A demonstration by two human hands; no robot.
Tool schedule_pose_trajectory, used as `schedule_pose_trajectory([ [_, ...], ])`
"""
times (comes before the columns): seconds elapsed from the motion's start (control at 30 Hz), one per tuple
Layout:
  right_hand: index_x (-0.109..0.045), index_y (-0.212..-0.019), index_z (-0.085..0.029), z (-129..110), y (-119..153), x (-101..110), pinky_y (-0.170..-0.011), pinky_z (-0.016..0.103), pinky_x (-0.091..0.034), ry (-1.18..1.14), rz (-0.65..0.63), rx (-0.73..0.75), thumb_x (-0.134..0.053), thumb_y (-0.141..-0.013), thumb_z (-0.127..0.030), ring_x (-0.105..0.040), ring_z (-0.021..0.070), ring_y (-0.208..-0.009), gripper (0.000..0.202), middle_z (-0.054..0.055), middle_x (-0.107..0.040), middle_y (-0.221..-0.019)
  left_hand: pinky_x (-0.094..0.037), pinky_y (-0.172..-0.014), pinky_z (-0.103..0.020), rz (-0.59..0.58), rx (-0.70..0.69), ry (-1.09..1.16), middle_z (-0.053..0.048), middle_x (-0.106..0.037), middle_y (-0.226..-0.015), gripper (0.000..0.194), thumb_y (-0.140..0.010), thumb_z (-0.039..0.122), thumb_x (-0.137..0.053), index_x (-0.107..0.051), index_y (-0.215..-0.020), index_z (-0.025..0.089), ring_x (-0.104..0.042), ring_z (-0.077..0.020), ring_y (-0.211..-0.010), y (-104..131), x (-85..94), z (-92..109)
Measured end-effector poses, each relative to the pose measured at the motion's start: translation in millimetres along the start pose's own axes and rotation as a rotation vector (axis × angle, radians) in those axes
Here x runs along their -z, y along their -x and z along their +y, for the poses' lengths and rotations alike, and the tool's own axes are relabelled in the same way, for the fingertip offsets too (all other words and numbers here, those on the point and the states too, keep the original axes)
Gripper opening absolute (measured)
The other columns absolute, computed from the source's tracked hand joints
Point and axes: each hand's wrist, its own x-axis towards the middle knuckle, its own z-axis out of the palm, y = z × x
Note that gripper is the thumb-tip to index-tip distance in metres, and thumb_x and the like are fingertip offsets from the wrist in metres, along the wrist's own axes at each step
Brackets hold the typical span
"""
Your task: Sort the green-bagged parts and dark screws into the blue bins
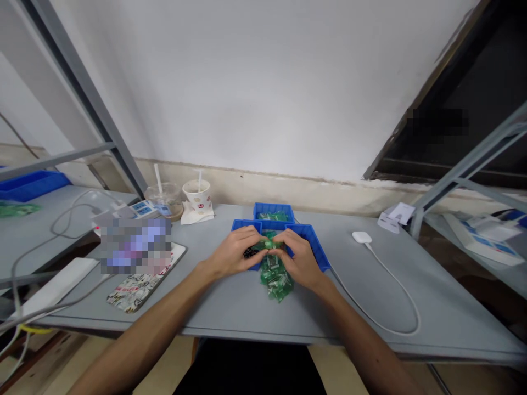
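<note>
My left hand [236, 251] and my right hand [302, 259] meet at the middle of the desk, fingertips almost touching. Between them they pinch a small green plastic packet [269, 245], its contents too small to make out. Just below lies a heap of green plastic packets [278, 285] on the desk. A blue bin [246, 224], partly hidden by my left hand, holds small dark pieces. Another blue bin [319, 247] sits behind my right hand, most of its inside hidden. At the back, a third blue bin [273, 225] contains more green packets.
Two drink cups stand at the back left: a clear plastic cup [175, 206] and a paper cup [197, 195]. A patterned tablet-like item [142, 291] lies left. On the right are a white charger case [362, 237] with its cable [415, 312] and folded paper [396, 215].
</note>
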Motion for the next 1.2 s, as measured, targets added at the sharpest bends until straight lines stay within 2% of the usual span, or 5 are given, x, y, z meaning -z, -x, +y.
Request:
schedule_pose_trajectory([
  [0.43,-0.058,-0.118,-0.023,0,3,-4,-0.081,0.033,-0.053,-0.09,0.046,-0.131,-0.067,-0.094,-0.032,-0.064,0.0189,-0.088,0.027,0.005,-0.069,-0.103,-0.046,-0.069,-0.03,0.016,0.049,-0.015,-0.004,-0.06,-0.074,0.029,-0.103,0.03,-0.054,-0.059,-0.078,0.016,-0.055,-0.0169,-0.074,2,0.3,0],
  [0.57,-0.061,-0.092,-0.022,0,0,-3,-0.072,0.031,-0.05,-0.057,0.049,-0.18,-0.067,-0.094,-0.033,-0.06,0.0167,-0.074,0.013,0.001,-0.064,-0.082,-0.05,-0.075,-0.029,0.067,0.128,0.002,-0.003,-0.067,-0.084,0.016,-0.102,0.031,-0.058,-0.065,-0.109,0.018,-0.062,-0.0163,-0.079,6,-1.0,-1],
  [0.67,-0.061,-0.085,-0.021,-2,-1,-4,-0.07,0.03,-0.049,-0.067,0.067,-0.18,-0.066,-0.094,-0.03,-0.059,0.0158,-0.07,0.013,0.0,-0.063,-0.077,-0.053,-0.078,-0.028,0.117,0.193,0.085,0.002,-0.067,-0.081,0.043,-0.099,0.028,-0.064,-0.046,-0.138,0.021,-0.065,-0.0143,-0.075,9,-4.6,-3],
  [0.83,-0.054,-0.095,-0.024,-2,3,-13,-0.066,0.027,-0.05,-0.213,0.248,-0.232,-0.071,-0.089,-0.026,-0.062,0.0148,-0.067,0.019,-0.004,-0.064,-0.075,-0.052,-0.07,-0.026,0.173,0.155,0.097,0.005,-0.064,-0.072,0.034,-0.102,0.022,-0.056,-0.043,-0.133,0.019,-0.063,-0.0123,-0.063,10,-7.9,-5],
  [1.2,-0.067,-0.107,-0.023,-2,4,-5,-0.069,0.027,-0.051,-0.031,0.252,-0.078,-0.055,-0.093,-0.011,-0.062,0.014,-0.07,0.022,0.0,-0.07,-0.087,-0.051,-0.107,-0.043,0.04,0.105,0.02,-0.013,-0.063,-0.132,0.045,-0.094,0.009,-0.046,-0.053,-0.137,0.02,-0.056,-0.0258,-0.13,4,6.0,4],
])
